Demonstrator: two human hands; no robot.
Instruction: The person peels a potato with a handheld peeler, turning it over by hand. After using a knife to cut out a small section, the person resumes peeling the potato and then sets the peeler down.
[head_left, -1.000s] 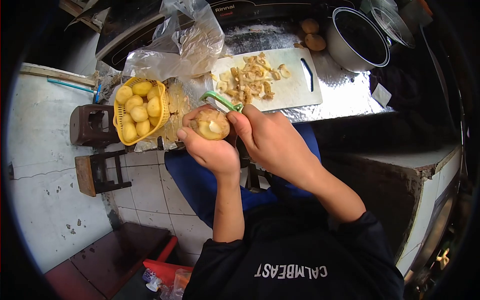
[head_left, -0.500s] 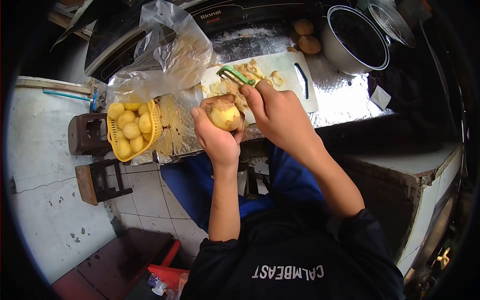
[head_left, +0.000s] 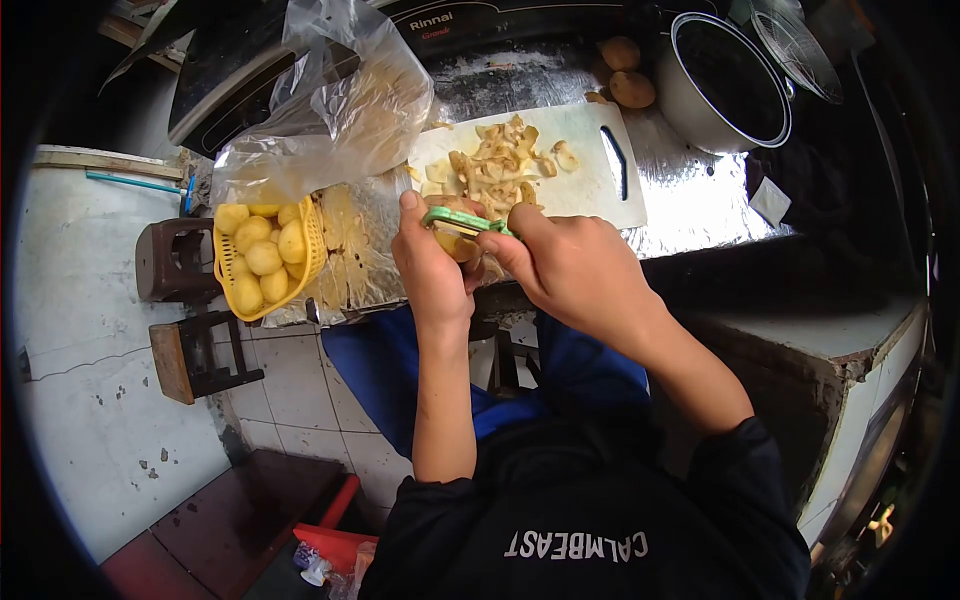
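My left hand (head_left: 432, 270) is wrapped round a partly peeled potato (head_left: 458, 247), most of which is hidden by the fingers and the tool over it. A green peeler (head_left: 470, 221) is gripped in my right hand (head_left: 575, 255), its head lying across the top of the potato. Just beyond both hands, a heap of peelings (head_left: 497, 165) lies on a white cutting board (head_left: 590, 195). To the left, a yellow basket (head_left: 318, 250) holds several peeled potatoes (head_left: 263, 258).
Two unpeeled potatoes (head_left: 631, 90) sit behind the board, beside a large pot (head_left: 688, 105). A wire strainer (head_left: 797, 50) leans past the pot. A clear plastic bag (head_left: 350, 120) stands behind the basket. Stools (head_left: 178, 262) are on the floor at left.
My right hand has brought the peeler down and nearer, from above the potato onto it. The potato now shows less, and the peelings on the board are more exposed.
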